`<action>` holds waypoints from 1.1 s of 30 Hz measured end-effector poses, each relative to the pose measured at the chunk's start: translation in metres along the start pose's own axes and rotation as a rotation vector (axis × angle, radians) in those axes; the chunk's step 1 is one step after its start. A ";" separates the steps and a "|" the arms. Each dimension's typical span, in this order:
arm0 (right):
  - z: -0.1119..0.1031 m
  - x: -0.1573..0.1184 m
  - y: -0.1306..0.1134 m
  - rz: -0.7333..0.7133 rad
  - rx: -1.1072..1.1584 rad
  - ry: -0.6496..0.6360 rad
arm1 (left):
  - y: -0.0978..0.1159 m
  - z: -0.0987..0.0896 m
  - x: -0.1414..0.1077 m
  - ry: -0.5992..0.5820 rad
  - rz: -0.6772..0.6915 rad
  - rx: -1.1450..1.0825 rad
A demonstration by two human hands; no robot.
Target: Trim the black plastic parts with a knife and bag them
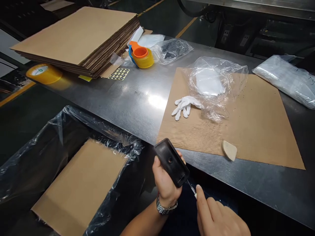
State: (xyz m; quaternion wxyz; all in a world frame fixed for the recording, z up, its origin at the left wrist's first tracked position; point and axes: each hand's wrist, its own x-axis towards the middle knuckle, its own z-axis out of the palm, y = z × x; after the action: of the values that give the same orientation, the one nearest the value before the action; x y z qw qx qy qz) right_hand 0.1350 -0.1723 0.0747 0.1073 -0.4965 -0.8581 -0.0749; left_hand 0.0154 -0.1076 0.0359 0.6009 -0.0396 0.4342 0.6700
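My left hand (167, 183), with a metal watch on its wrist, is closed round a black moulded plastic part (172, 162). The part is an oblong shell with raised edges, a small hole in the middle and a slot near its lower end. It is held tilted in front of the table edge. In my closed right hand (219, 213) is a slim knife-like tool (192, 189) with a pale handle and thin metal blade. The blade's tip is at the part's lower right corner; whether it touches I cannot tell.
A cardboard sheet (261, 124) on the metal table (123, 105) bears a white glove (185, 106), a clear plastic bag (216, 82) and a beige wedge-shaped block (229, 150). Stacked cardboard (78, 36) and a tape dispenser (141, 55) stand behind. A plastic-lined bin (59, 127) is at left.
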 end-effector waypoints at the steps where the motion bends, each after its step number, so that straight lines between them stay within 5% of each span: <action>1: 0.001 -0.001 0.004 0.007 0.016 0.008 | 0.001 0.001 0.001 0.013 -0.043 0.004; 9: 0.001 -0.012 0.032 -0.008 0.071 -0.096 | 0.009 0.005 0.001 -0.036 -0.278 0.025; 33: -0.003 -0.013 0.031 -0.062 0.059 -0.107 | 0.009 0.006 -0.007 -0.145 -0.237 0.038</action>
State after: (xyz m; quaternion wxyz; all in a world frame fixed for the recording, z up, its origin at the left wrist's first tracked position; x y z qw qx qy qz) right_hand 0.1691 -0.1685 0.0747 0.0738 -0.4696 -0.8794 -0.0262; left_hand 0.0128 -0.1080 0.0482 0.7062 -0.0306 0.3945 0.5871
